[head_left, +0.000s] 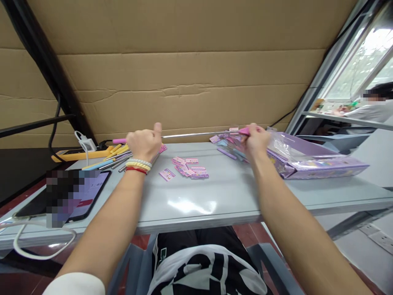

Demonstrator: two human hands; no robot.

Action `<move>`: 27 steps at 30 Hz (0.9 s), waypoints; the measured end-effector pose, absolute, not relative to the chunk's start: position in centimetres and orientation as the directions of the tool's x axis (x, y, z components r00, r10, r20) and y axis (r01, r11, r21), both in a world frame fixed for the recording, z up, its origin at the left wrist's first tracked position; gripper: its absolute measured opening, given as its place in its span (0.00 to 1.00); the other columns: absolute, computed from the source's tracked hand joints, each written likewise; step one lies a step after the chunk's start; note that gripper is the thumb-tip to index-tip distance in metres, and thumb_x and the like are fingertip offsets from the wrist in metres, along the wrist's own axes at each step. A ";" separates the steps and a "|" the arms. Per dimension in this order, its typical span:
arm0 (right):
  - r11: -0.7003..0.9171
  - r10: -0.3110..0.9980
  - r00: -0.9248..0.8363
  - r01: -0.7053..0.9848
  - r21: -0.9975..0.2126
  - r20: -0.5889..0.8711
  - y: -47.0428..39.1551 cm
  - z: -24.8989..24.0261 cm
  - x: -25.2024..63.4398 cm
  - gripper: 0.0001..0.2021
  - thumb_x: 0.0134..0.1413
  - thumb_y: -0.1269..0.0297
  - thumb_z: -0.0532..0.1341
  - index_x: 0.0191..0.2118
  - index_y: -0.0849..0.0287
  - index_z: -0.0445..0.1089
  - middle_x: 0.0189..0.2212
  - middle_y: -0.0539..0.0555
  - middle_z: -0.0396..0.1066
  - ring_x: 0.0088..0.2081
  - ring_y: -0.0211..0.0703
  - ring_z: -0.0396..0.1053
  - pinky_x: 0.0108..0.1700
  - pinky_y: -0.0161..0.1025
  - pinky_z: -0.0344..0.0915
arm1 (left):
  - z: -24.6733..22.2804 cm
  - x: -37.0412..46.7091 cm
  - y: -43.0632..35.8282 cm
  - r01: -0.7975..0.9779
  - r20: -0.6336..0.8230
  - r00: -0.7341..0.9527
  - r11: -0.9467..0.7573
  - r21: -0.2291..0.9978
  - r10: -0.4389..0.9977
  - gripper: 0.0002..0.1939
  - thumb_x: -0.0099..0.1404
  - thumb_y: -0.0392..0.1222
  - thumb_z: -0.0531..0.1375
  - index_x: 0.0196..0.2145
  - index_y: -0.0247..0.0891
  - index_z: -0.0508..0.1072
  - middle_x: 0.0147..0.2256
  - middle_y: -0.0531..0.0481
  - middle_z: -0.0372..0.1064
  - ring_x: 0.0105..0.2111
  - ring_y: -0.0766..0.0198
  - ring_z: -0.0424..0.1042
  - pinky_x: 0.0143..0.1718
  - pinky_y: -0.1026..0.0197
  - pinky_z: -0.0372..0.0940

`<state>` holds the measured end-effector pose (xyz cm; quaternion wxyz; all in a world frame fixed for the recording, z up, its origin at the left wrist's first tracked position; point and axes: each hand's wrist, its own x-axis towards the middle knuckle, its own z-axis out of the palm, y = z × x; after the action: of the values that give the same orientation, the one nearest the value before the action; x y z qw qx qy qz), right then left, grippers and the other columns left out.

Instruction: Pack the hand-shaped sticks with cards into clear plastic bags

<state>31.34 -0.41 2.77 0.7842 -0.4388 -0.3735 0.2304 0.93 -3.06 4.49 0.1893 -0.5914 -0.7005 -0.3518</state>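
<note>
Telescopic rod (196, 134), slim, silver metal, one piece. Location: held above the rear edge of the tabletop (230, 188), nearly level, spanned between both hands. Fittings: pink handle (119, 141) at the left end, pink end piece (245, 130) at the right.

Hands: the left hand (144, 144) is closed in a fist around the rod beside the handle, thumb raised; the end piece is pinched in the right hand (256, 141), its exact finger contact partly hidden.

Handling, as judged: light; stiff along its length, but easily bent if loaded sideways; metal smooth and apt to slip. Hold is best taken at the pink fittings, with any pull kept in line—the thin shaft should not be squeezed or levered.

Adjacent stock: printed cards (184, 167) at the tabletop's middle, toward the rear edge; further rods (118, 157) near the rear left corner; purple box (325, 166) toward the right end.
</note>
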 end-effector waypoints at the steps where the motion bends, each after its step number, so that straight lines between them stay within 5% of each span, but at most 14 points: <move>1: 0.513 0.742 0.505 -0.007 -0.858 0.440 -0.7 2.5 29.2 0.15 0.56 0.54 0.54 0.26 0.60 0.60 0.15 0.46 0.64 0.10 0.30 0.57 0.12 0.29 0.50 | 4.4 2.5 -3.6 0.973 0.659 -0.162 0.007 0.231 0.735 0.40 0.64 0.61 0.33 0.29 0.33 0.76 0.27 0.36 0.72 0.35 0.47 0.71 0.35 0.51 0.55; 4: 0.528 0.837 0.123 0.075 -0.846 0.533 -2.3 1.6 23.3 0.20 0.52 0.45 0.55 0.26 0.59 0.60 0.12 0.45 0.62 0.10 0.32 0.57 0.12 0.30 0.51 | 3.9 6.6 -5.0 0.980 0.608 0.022 -0.138 0.145 0.793 0.41 0.61 0.67 0.32 0.31 0.35 0.75 0.28 0.37 0.72 0.33 0.48 0.72 0.32 0.55 0.57; 10: 0.585 0.811 -0.123 0.137 -0.799 0.573 -3.5 0.2 20.2 0.21 0.51 0.42 0.54 0.30 0.58 0.60 0.14 0.45 0.65 0.12 0.32 0.60 0.14 0.30 0.54 | 2.6 7.0 -4.9 0.962 0.547 0.142 -0.246 0.122 0.825 0.36 0.63 0.65 0.33 0.31 0.38 0.72 0.27 0.43 0.73 0.32 0.52 0.73 0.30 0.58 0.58; 15: 0.525 0.846 0.023 0.135 -0.841 0.532 -1.5 0.0 23.6 0.22 0.48 0.41 0.56 0.29 0.58 0.60 0.12 0.44 0.63 0.10 0.31 0.57 0.13 0.29 0.51 | 2.2 4.7 -3.4 0.918 0.499 0.342 -0.395 0.003 0.797 0.20 0.65 0.54 0.46 0.35 0.41 0.71 0.33 0.47 0.74 0.36 0.56 0.73 0.32 0.60 0.58; 18: 0.498 0.851 0.183 0.013 -0.867 0.491 -0.7 0.5 25.8 0.24 0.42 0.38 0.59 0.26 0.57 0.57 0.11 0.44 0.62 0.09 0.31 0.56 0.11 0.29 0.48 | 2.0 4.0 -2.8 0.931 0.458 0.323 -0.365 0.003 0.828 0.19 0.66 0.53 0.45 0.35 0.42 0.70 0.34 0.47 0.74 0.36 0.56 0.72 0.32 0.60 0.58; 21: 0.462 0.881 0.106 0.018 -0.887 0.461 -0.4 0.8 28.0 0.26 0.40 0.36 0.59 0.26 0.58 0.57 0.14 0.45 0.64 0.12 0.32 0.58 0.13 0.29 0.49 | 1.9 3.7 -2.6 0.937 0.401 0.321 -0.348 -0.004 0.858 0.21 0.66 0.56 0.43 0.36 0.42 0.69 0.34 0.47 0.74 0.36 0.55 0.72 0.33 0.59 0.58; 25: 0.431 0.866 0.047 0.435 -0.790 0.498 0.3 0.4 30.9 0.25 0.49 0.40 0.52 0.30 0.61 0.66 0.22 0.52 0.69 0.22 0.36 0.66 0.23 0.32 0.59 | 1.6 3.5 -2.4 0.944 0.357 0.304 -0.330 0.014 0.883 0.23 0.66 0.56 0.41 0.35 0.41 0.69 0.35 0.45 0.74 0.37 0.55 0.72 0.33 0.59 0.59; 27: 0.261 0.858 0.134 0.718 -0.646 0.496 0.8 -0.1 32.1 0.19 0.52 0.49 0.54 0.29 0.61 0.68 0.25 0.54 0.71 0.29 0.40 0.68 0.32 0.34 0.62 | 1.3 3.2 -2.1 0.949 0.334 0.288 -0.314 0.023 0.898 0.23 0.66 0.55 0.41 0.34 0.40 0.70 0.34 0.45 0.74 0.37 0.55 0.72 0.32 0.59 0.59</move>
<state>32.10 0.75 -0.10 0.4512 -0.6027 -0.6535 0.0778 3.25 -2.12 1.33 0.0898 -0.7975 -0.5789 -0.1439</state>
